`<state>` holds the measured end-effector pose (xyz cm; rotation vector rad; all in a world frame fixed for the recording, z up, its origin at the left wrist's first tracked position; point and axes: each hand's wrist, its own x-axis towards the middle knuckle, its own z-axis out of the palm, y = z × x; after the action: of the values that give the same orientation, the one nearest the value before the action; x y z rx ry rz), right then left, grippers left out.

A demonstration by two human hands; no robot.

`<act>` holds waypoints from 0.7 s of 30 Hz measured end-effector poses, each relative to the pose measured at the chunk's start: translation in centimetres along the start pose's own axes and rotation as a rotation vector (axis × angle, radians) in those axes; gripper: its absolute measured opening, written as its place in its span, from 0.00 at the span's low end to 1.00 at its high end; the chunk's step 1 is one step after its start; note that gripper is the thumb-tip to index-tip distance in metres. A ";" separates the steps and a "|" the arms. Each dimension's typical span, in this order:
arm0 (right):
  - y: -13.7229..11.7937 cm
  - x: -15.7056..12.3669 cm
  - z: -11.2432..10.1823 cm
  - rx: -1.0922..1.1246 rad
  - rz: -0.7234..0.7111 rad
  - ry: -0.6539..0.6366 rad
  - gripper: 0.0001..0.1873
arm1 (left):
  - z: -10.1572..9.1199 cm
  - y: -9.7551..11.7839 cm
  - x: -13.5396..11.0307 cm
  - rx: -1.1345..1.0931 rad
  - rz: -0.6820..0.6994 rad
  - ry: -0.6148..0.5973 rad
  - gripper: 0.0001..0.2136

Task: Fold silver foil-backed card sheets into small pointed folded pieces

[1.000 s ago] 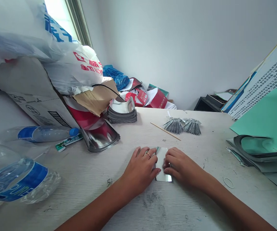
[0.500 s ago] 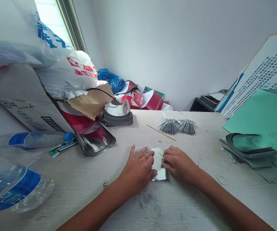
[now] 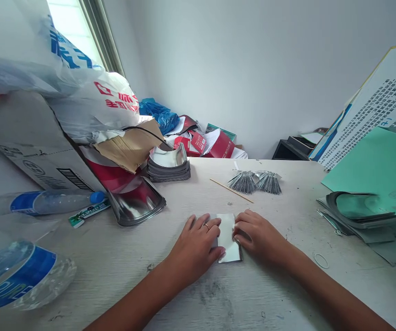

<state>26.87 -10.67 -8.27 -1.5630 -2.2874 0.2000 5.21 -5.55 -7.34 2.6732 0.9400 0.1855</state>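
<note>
A small rectangular piece of shiny silver sheet [image 3: 229,239] lies on the white table between my hands, its dark edges showing at the bottom and right. At its left side, my left hand [image 3: 198,241] rests with fingers stretched out and the thumb pressed on the sheet's face. A greyish strip shows by those fingertips. My right hand [image 3: 256,232] is closed at the opposite edge, its curled fingers and thumb pinching the sheet's right side. Exactly what lies under the right fingertips is hidden.
Beyond my hands lie a thin wooden stick [image 3: 231,191] and two fanned bundles of thin metal pieces [image 3: 242,183]. Curved sheet stacks [image 3: 169,168] stand back left; more grey sheets [image 3: 363,214] lie right near a white ring [image 3: 321,261]. Plastic bottles [image 3: 29,276] line the left.
The fingers of my left hand have drawn closer together along the sheet's left edge, and a greyish strip now shows there. My right hand keeps its pinch.
</note>
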 end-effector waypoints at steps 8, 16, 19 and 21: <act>-0.1 0.1 0.0 0.001 0.033 0.001 0.05 | 0.4 -0.3 -0.1 -0.016 0.042 0.042 0.07; -0.1 0.0 -0.5 -0.023 0.078 -0.063 0.04 | 0.0 -0.6 -0.2 -0.026 0.048 0.020 0.10; 0.0 -0.1 -0.6 -0.043 0.086 -0.086 0.05 | -0.1 -0.8 -0.3 -0.036 0.056 0.018 0.11; 0.1 -0.2 -0.7 -0.060 0.083 -0.095 0.09 | 0.0 -0.9 -0.3 -0.037 0.061 0.024 0.11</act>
<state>27.32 -10.88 -7.75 -1.7141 -2.3220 0.2343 4.46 -5.10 -7.63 2.6728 0.8538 0.2474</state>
